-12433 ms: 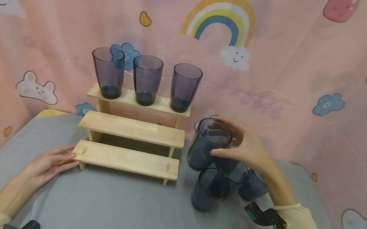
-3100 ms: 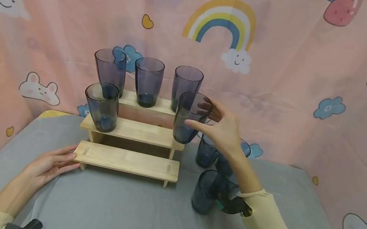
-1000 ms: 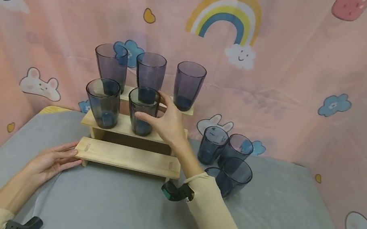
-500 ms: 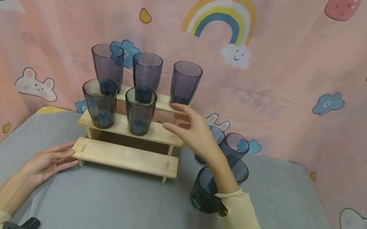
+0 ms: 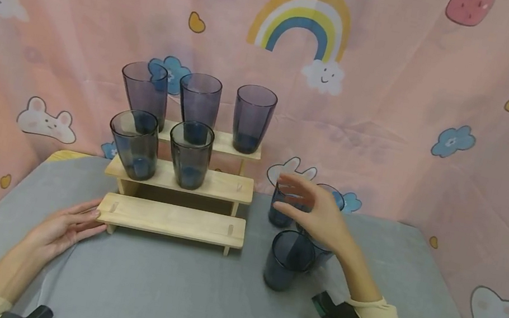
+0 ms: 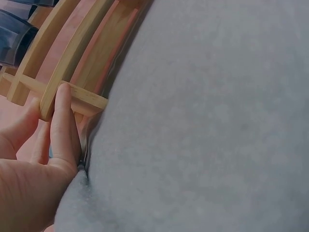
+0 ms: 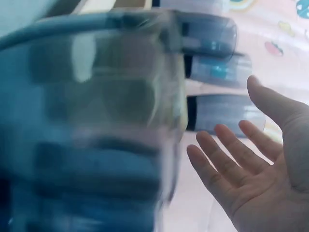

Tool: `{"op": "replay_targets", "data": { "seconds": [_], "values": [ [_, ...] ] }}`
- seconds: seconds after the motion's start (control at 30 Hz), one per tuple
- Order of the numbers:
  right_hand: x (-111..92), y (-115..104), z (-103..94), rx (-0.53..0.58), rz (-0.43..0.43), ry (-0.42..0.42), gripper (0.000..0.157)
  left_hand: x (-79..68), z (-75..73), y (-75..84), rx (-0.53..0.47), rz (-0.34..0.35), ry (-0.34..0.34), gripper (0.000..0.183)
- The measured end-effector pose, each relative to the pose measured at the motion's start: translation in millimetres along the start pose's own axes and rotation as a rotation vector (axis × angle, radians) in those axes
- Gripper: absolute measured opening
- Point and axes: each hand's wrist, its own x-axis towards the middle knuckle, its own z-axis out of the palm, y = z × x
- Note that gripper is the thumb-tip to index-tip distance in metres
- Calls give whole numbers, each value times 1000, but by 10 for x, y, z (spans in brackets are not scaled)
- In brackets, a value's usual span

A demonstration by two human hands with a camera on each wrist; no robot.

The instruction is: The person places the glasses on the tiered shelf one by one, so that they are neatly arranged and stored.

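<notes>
A three-step wooden stand [image 5: 172,220] sits on the table. Three dark tinted glasses, one of them the right-hand glass [image 5: 252,119], stand on its top step. Two more, including the left glass [image 5: 134,144], stand on the middle step at the left and centre. My left hand [image 5: 60,230] pinches the left end of the bottom step between thumb and fingers [image 6: 60,128]. Over a group of glasses right of the stand hovers my right hand [image 5: 317,210], fingers spread, holding nothing. It partly hides them; the front glass [image 5: 286,261] is plain to see. A blurred glass [image 6: 14,41] edge shows in the left wrist view.
A grey cloth [image 5: 150,288] covers the table. Behind it hangs a pink patterned curtain [image 5: 396,53], close to the stand's back. The glasses on the right stand close together, one large and blurred glass [image 7: 87,121] filling the right wrist view.
My right hand set a glass on the middle step's centre, let go and moved right, back over the grouped glasses. The left hand stays on the stand.
</notes>
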Motion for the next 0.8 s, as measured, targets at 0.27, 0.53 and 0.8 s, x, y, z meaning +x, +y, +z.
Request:
{"op": "replay_targets", "data": {
  "seconds": [0.27,0.53,0.8],
  "values": [
    [-323,260,-190,-47,23,102,52,7,-9,-10,16,14,-7,32],
    [-620,496,-239,-55,-43,314,44,0,4,-23,0,27,-11,34],
    [-854,709,-233,-66,37,318,67,-6,20,-20,22,23,19,31]
  ]
}}
